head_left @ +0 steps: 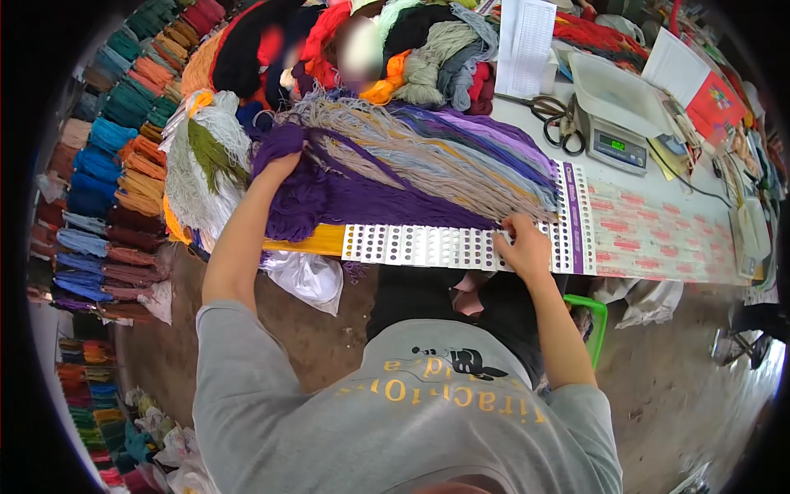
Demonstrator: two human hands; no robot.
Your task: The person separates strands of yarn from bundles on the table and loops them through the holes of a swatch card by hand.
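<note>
My left hand (284, 162) is closed around a thick bunch of purple embroidery thread (378, 199), whose gathered end hangs below the wrist. The strands run right across the table and narrow toward my right hand (527, 247). There the fingers are bent in a pinch at the strands' tip, over a white punched thread card (411, 247) with rows of holes. Just what lies between those fingertips is partly hidden. Beige, grey, yellow, blue and lilac threads (444, 156) fan out behind the purple ones, their right ends at the card's purple printed strip (573, 218).
Large scissors (564, 132) lie by a digital scale (619, 148) with a clear tray. Piled skeins (444, 53) fill the table's back, and white skeins (210, 136) hang at its left corner. Racks of coloured skeins (107, 181) stand left. A green basket (599, 329) is below.
</note>
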